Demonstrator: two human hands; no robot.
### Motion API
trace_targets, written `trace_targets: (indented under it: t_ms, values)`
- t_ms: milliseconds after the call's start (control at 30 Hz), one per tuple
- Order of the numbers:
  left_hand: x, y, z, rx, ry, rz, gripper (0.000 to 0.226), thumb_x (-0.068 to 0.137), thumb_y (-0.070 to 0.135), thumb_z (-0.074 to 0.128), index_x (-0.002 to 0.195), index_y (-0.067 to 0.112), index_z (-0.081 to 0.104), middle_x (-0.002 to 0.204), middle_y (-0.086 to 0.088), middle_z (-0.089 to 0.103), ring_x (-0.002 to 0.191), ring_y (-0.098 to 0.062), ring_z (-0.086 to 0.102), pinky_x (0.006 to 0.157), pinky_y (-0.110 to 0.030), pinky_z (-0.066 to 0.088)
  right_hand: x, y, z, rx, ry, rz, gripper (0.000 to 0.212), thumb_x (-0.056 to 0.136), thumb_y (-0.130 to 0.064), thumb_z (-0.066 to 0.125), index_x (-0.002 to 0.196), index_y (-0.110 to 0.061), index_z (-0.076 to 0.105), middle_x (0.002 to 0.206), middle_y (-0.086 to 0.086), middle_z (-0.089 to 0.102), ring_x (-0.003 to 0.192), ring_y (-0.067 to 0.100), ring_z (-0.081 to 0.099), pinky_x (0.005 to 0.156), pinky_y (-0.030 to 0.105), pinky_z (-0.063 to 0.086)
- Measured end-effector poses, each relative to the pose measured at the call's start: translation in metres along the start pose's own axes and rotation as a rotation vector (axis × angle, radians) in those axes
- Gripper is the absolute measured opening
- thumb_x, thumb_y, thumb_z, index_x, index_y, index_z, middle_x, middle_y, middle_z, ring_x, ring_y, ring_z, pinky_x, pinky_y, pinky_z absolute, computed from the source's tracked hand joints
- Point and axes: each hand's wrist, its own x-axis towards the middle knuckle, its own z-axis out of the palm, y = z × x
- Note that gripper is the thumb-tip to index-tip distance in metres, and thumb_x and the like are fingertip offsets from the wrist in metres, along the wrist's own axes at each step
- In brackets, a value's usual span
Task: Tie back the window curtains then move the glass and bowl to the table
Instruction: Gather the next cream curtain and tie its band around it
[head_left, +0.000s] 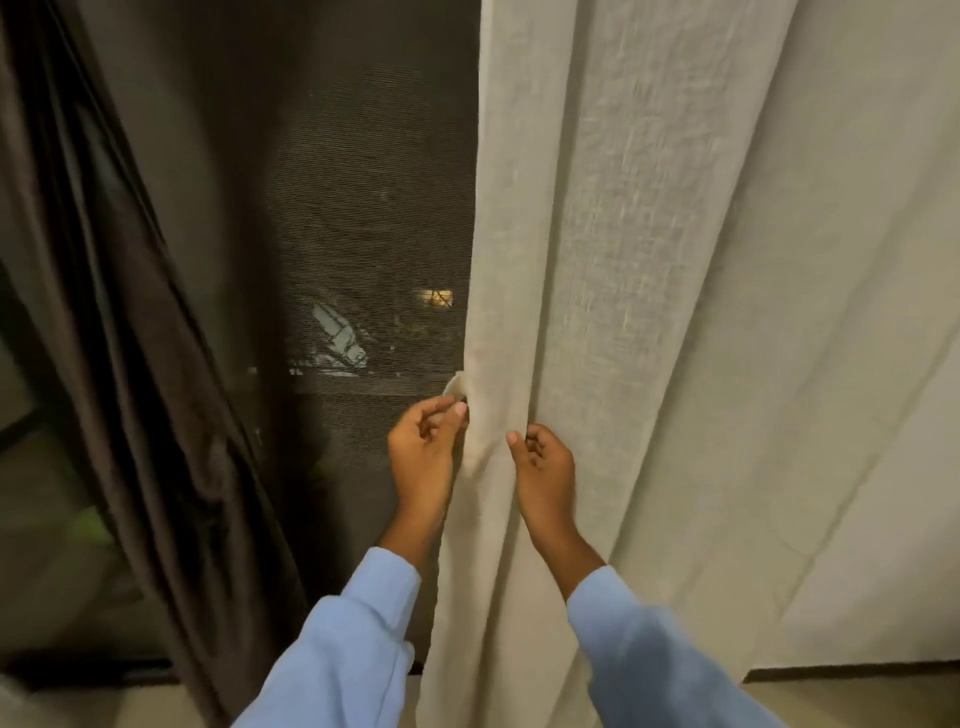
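A cream linen curtain (623, 312) hangs over the right half of the window, bunched into folds at its left edge. A cream tie-back strip (453, 387) loops out beside that edge. My left hand (423, 452) pinches the strip's end against the curtain edge with thumb and fingers. My right hand (543, 470) grips the bunched cream fabric just to the right, fingers curled. A dark brown curtain (130, 338) hangs slanted on the left. No glass or bowl is in view.
Between the curtains a dark window screen (363, 234) shows a night scene with a lit spot outside. The black window frame (88, 670) runs along the bottom left above a pale sill. A plain wall (883, 467) stands at the right.
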Motion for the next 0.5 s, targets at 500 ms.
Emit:
trace_targets:
  t_ms: [500]
  values:
    - [-0.039, 0.033, 0.017, 0.124, -0.352, 0.114, 0.027, 0.077, 0.012, 0.078, 0.087, 0.011, 0.053, 0.097, -0.012, 0.066, 0.090, -0.017, 0.065, 0.079, -0.031, 0.054, -0.007, -0.002, -0.048, 0.109, -0.342, 0.027, 0.032, 0.100, -0.003, 0.044, 0.106, -0.024, 0.067, 0.107, -0.003, 0.071, 0.099, 0.010, 0.066, 0.086, 0.017, 0.052]
